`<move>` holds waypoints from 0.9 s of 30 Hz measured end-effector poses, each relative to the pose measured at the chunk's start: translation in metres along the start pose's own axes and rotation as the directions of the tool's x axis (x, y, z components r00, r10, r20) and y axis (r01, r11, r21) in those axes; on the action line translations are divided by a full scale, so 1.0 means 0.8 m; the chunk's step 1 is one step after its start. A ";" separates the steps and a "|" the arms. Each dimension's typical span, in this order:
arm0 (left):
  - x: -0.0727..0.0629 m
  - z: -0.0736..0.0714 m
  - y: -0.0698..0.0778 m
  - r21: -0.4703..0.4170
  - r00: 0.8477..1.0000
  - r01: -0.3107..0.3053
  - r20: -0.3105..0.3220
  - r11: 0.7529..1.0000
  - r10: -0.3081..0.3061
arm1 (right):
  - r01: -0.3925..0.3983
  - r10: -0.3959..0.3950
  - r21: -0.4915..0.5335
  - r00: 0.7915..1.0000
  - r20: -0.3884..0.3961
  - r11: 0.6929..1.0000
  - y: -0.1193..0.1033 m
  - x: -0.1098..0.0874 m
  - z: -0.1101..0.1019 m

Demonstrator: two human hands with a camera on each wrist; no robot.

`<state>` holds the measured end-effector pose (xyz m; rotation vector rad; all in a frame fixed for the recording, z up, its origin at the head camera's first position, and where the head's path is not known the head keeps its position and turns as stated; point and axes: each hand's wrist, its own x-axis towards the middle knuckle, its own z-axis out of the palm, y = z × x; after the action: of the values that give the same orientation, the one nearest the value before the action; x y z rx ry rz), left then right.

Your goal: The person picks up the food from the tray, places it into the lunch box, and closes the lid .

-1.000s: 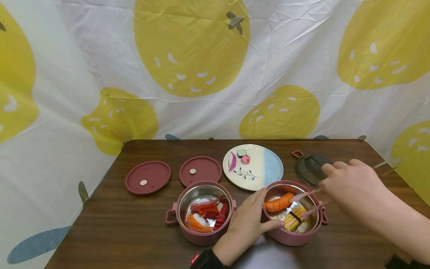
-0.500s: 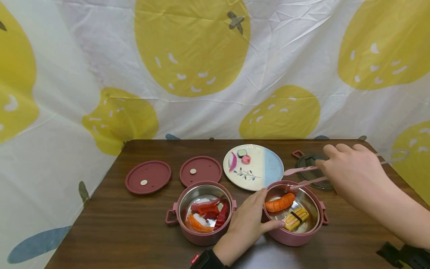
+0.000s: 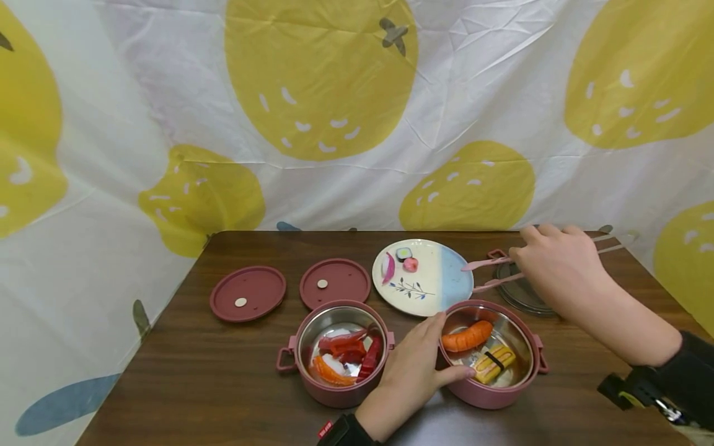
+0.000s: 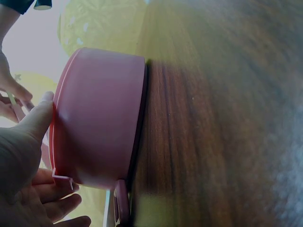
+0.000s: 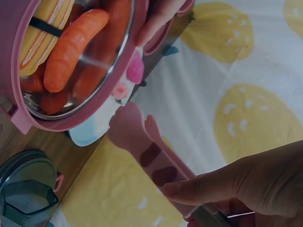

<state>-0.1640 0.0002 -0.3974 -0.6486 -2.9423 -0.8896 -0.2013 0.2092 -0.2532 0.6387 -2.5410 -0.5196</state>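
My right hand (image 3: 558,260) grips pink tongs (image 3: 491,263); their spread tips stand by the right edge of the plate (image 3: 454,272), holding nothing. In the right wrist view, thumb and fingers pinch the tongs (image 5: 151,156). My left hand (image 3: 409,359) rests against the left side of the right pink steel-lined pot (image 3: 485,396), its thumb straight along the front rim. The left wrist view shows that thumb on the rim of the pot (image 4: 97,118), the other fingers spread beside it. Inside lie an orange toy sausage (image 3: 467,336) and a yellow toy omelette piece with a black band (image 3: 493,364).
A matching pot (image 3: 343,396) at left holds red and orange toy sushi pieces (image 3: 337,359). Two maroon lids (image 3: 251,288) lie behind it. Small toy pieces (image 3: 409,264) sit on the plate. A dark green lid (image 3: 519,291) lies behind the right pot, partly covered by my right hand.
My right hand has lifted the tongs out of the right pot and moved them up and back to the plate's edge. The sausage and omelette piece stay in the pot; my left hand stays put.
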 end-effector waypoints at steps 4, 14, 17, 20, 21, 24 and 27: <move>0.000 0.000 -0.001 -0.002 1.000 0.000 -0.001 1.000 0.000 | -0.011 0.011 0.004 1.000 0.009 1.000 -0.002 0.012 0.012; 0.000 0.001 -0.001 0.004 1.000 0.005 0.010 1.000 -0.005 | 0.018 -0.018 -0.001 0.999 0.049 1.000 -0.013 0.043 0.034; 0.000 0.001 0.000 0.008 1.000 0.006 0.008 1.000 -0.006 | 0.027 -0.027 -0.007 0.999 0.044 1.000 -0.016 0.050 0.039; 0.000 0.000 0.001 0.011 1.000 0.008 0.008 1.000 -0.008 | 0.041 -0.041 -0.006 0.999 0.011 0.999 -0.019 0.056 0.047; 0.000 0.000 0.001 0.010 1.000 0.009 0.008 1.000 -0.009 | 0.046 -0.046 -0.005 0.999 -0.001 0.999 -0.019 0.058 0.050; 0.000 -0.001 0.001 0.012 1.000 0.012 0.008 1.000 -0.012 | 0.062 -0.062 -0.008 0.998 -0.022 0.998 -0.022 0.064 0.056; -0.001 0.000 0.001 0.015 1.000 0.012 0.005 1.000 -0.012 | 0.074 -0.074 -0.017 0.997 -0.015 0.997 -0.024 0.072 0.064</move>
<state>-0.1632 0.0007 -0.3966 -0.6349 -2.9575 -0.8675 -0.2663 0.1761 -0.2840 0.7306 -2.5035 -0.5583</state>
